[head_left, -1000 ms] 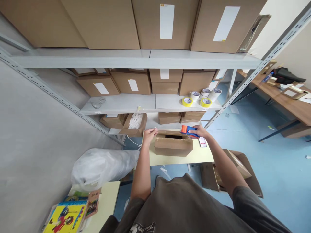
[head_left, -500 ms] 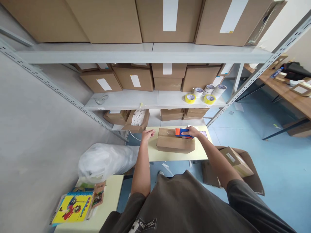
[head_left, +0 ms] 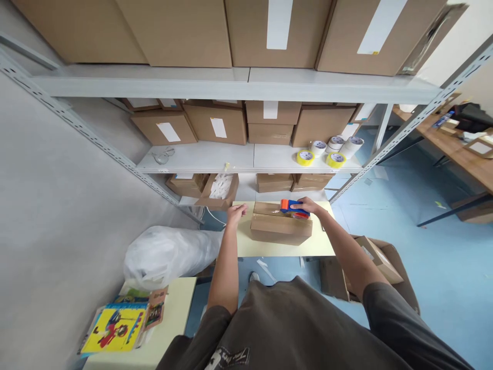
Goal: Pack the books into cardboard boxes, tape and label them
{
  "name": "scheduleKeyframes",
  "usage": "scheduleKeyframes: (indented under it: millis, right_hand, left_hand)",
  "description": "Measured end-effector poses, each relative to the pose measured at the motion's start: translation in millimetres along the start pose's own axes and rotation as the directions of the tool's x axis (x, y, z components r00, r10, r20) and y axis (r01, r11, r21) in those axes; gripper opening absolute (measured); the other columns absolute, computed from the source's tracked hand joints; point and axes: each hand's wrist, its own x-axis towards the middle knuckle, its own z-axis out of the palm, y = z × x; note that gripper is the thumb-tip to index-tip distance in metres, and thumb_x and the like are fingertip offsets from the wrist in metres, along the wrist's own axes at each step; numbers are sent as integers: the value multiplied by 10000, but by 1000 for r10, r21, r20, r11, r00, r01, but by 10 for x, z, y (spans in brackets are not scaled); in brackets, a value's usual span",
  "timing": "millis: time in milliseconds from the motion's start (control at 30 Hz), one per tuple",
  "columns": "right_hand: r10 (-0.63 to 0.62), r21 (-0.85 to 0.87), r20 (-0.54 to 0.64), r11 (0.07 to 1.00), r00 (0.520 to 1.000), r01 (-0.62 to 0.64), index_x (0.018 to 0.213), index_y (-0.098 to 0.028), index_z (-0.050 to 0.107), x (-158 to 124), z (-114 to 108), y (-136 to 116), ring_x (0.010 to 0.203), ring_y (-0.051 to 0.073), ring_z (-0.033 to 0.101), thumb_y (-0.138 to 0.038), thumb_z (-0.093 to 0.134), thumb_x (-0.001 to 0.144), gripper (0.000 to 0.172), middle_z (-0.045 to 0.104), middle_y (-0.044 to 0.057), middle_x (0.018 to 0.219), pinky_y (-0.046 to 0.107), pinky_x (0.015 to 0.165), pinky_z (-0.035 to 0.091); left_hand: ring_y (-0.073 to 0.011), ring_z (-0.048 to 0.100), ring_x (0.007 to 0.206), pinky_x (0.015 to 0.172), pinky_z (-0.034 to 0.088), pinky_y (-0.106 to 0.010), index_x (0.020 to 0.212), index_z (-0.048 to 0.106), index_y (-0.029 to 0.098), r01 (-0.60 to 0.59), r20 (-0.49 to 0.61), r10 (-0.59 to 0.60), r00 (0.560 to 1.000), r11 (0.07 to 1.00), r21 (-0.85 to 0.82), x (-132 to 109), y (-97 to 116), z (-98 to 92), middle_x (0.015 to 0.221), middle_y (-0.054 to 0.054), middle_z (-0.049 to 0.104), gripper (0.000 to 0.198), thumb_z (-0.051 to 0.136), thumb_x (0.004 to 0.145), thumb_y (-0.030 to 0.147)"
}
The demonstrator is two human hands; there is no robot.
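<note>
A cardboard box (head_left: 281,228) lies on the pale yellow table (head_left: 243,246) in front of me, its long side towards me. My right hand (head_left: 307,205) is wrapped round a tape dispenser (head_left: 288,206), blue with an orange front, over the right part of the box top. Shiny tape shows near the dispenser's orange end. My left hand (head_left: 236,213) is closed beside the box's left end, apart from it. Whether anything small sits between those fingers I cannot make out.
Shelving with cardboard boxes (head_left: 218,126) rises behind the table. Clear and yellow tape rolls (head_left: 305,158) stand on the middle shelf. An open box with white pieces (head_left: 221,186) sits lower left. A plastic-wrapped bundle (head_left: 169,257) is at left, an open carton (head_left: 398,272) at right.
The camera view has shifted slightly. The dispenser is tilted a little differently over the box, showing more of its red underside. My left hand stays closed by the box's left end.
</note>
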Motion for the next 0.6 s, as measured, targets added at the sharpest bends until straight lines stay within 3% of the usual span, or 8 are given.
scheduleKeyframes:
  millis: [100, 233, 433, 600]
  right_hand:
    - [-2, 76, -65, 997, 998, 7, 653, -197, 658, -18, -128, -113, 621, 169, 495, -793, 844, 608, 625, 571, -18, 598, 308, 605, 394]
    - [-52, 55, -127, 997, 991, 60, 628, -197, 634, -97, -182, -192, 608, 158, 475, -802, 847, 610, 642, 548, -19, 592, 302, 582, 373]
    - [15, -6, -92, 1000, 996, -15, 637, -214, 666, -200, 209, 19, 604, 174, 518, -806, 835, 610, 616, 577, -18, 588, 302, 581, 410]
    - [7, -119, -150, 993, 989, -25, 622, -232, 654, -177, 413, 83, 608, 187, 550, -848, 785, 639, 630, 602, -4, 595, 302, 595, 425]
  left_hand:
    - [-146, 628, 610, 610, 463, -254, 755, 813, 164, -30, -11, 29, 1000, 998, -52, 2, 63, -9, 663, -49, 724, 392, 884, 687, 544]
    - [-163, 658, 648, 624, 491, -259, 808, 832, 155, -67, -5, 67, 998, 996, -62, 3, 105, -94, 699, -71, 750, 442, 893, 690, 577]
    - [-156, 654, 608, 605, 482, -261, 755, 821, 151, -8, 20, 8, 1000, 1000, -13, -35, -67, -106, 672, -75, 741, 384, 893, 689, 522]
    - [-145, 633, 574, 590, 468, -255, 709, 797, 155, 21, -11, -20, 1000, 1000, 15, -30, -232, -102, 630, -58, 717, 356, 881, 686, 501]
